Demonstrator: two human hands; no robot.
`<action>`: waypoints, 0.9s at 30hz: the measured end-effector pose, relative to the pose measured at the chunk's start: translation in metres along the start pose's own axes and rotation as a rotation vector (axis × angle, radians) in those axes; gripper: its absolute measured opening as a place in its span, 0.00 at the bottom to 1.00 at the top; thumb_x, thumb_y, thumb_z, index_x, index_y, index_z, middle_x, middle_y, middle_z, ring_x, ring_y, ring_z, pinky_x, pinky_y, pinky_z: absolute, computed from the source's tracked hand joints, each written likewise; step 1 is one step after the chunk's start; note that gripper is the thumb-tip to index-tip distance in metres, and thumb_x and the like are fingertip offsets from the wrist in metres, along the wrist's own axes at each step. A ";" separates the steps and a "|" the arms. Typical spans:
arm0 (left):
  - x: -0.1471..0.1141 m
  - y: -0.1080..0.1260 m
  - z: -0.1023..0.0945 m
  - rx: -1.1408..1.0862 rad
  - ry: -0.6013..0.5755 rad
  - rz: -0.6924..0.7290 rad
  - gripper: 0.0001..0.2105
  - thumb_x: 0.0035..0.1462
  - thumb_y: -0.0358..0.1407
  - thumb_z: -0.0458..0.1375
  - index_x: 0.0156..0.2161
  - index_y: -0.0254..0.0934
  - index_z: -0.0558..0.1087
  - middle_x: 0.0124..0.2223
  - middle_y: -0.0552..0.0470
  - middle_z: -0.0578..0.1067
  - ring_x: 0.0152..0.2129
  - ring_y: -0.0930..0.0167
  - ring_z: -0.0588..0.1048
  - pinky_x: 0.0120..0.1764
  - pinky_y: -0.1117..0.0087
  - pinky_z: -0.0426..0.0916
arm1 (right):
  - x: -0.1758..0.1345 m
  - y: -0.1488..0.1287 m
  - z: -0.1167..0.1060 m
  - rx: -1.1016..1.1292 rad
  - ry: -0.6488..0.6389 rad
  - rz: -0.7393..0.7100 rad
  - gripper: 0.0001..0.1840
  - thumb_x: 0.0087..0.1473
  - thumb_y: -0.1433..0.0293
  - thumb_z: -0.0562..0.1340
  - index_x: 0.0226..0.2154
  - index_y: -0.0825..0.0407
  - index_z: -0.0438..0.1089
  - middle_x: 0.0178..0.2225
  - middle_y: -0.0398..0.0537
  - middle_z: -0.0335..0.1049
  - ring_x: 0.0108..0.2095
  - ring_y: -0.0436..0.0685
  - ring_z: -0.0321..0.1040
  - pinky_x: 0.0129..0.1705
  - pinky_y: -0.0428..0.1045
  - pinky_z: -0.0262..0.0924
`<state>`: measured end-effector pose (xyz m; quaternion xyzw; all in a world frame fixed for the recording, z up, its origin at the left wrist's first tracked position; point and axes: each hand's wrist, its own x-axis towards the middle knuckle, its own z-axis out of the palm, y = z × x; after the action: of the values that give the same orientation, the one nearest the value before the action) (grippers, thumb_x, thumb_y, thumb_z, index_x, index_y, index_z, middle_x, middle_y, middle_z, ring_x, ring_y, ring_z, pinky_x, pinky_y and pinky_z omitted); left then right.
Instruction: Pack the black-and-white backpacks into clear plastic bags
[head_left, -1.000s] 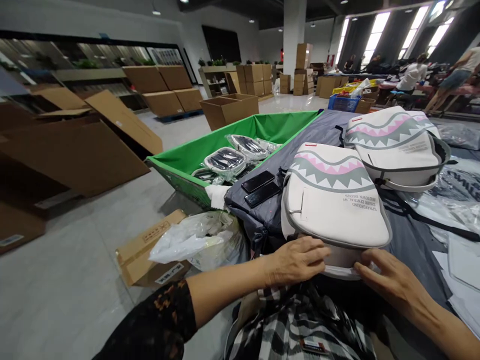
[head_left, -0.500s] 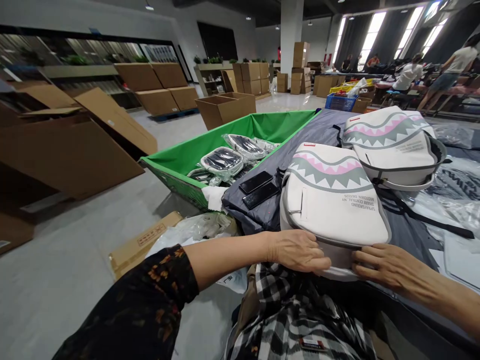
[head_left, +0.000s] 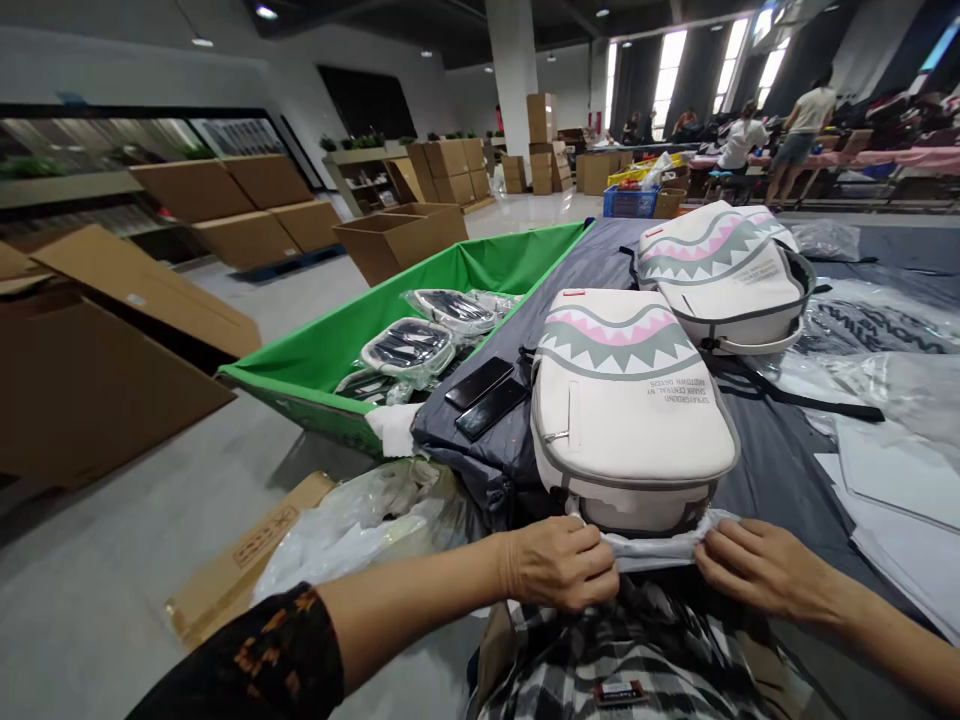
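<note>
Clamped in left hand [head_left: 564, 562] and right hand [head_left: 766, 566]: white sheeting [head_left: 654, 551], stretched between them at the near end of a pale backpack [head_left: 631, 420]. From where I stand, that backpack lies front-up on the grey-covered table [head_left: 784, 470], a second backpack [head_left: 716, 270] just beyond.

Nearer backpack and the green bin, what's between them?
Head view: two black phones lie on the gray cover between the nearer backpack and the green bin.

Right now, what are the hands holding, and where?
A white strip at the near end of the nearer Sprayground backpack; left hand grips its left part, right hand its right.
</note>
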<state>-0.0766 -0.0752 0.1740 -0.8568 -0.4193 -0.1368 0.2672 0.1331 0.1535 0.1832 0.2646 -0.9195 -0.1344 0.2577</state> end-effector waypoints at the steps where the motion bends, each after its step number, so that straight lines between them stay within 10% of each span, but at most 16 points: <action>1: 0.006 0.002 0.001 0.003 0.047 -0.026 0.05 0.63 0.34 0.58 0.39 0.33 0.73 0.26 0.54 0.68 0.21 0.73 0.66 0.22 0.69 0.58 | -0.006 -0.009 0.006 -0.016 0.055 0.060 0.13 0.63 0.81 0.50 0.41 0.54 0.68 0.31 0.46 0.72 0.30 0.53 0.68 0.32 0.49 0.62; 4: 0.035 0.003 0.005 -0.050 0.014 -0.185 0.14 0.68 0.41 0.54 0.44 0.30 0.72 0.29 0.51 0.71 0.24 0.71 0.70 0.24 0.68 0.61 | -0.018 -0.033 0.026 -0.035 0.159 0.292 0.13 0.62 0.81 0.52 0.42 0.53 0.69 0.34 0.50 0.75 0.34 0.54 0.73 0.37 0.49 0.68; 12: 0.077 -0.007 0.019 -0.595 -0.787 -0.628 0.16 0.71 0.44 0.49 0.43 0.35 0.73 0.35 0.46 0.80 0.31 0.63 0.79 0.27 0.68 0.62 | -0.011 -0.076 0.035 0.499 0.530 1.281 0.06 0.64 0.66 0.57 0.36 0.49 0.67 0.26 0.41 0.70 0.23 0.51 0.70 0.25 0.44 0.67; 21: 0.081 0.006 0.019 -0.589 -0.904 -0.911 0.12 0.67 0.43 0.55 0.43 0.38 0.78 0.38 0.44 0.82 0.39 0.58 0.80 0.32 0.68 0.62 | 0.025 -0.053 0.041 0.702 0.599 1.567 0.21 0.54 0.49 0.63 0.26 0.50 0.71 0.26 0.45 0.68 0.27 0.53 0.65 0.30 0.47 0.62; 27: 0.084 0.009 0.021 -0.525 -0.943 -0.940 0.10 0.64 0.42 0.60 0.45 0.40 0.79 0.39 0.44 0.82 0.40 0.57 0.81 0.32 0.68 0.63 | 0.021 -0.060 0.064 1.343 0.820 1.892 0.35 0.41 0.37 0.66 0.31 0.51 0.68 0.22 0.39 0.60 0.19 0.48 0.51 0.19 0.44 0.47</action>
<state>-0.0178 -0.0135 0.1924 -0.5892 -0.7683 0.0509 -0.2449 0.1082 0.0990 0.1157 -0.4032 -0.4871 0.6979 0.3362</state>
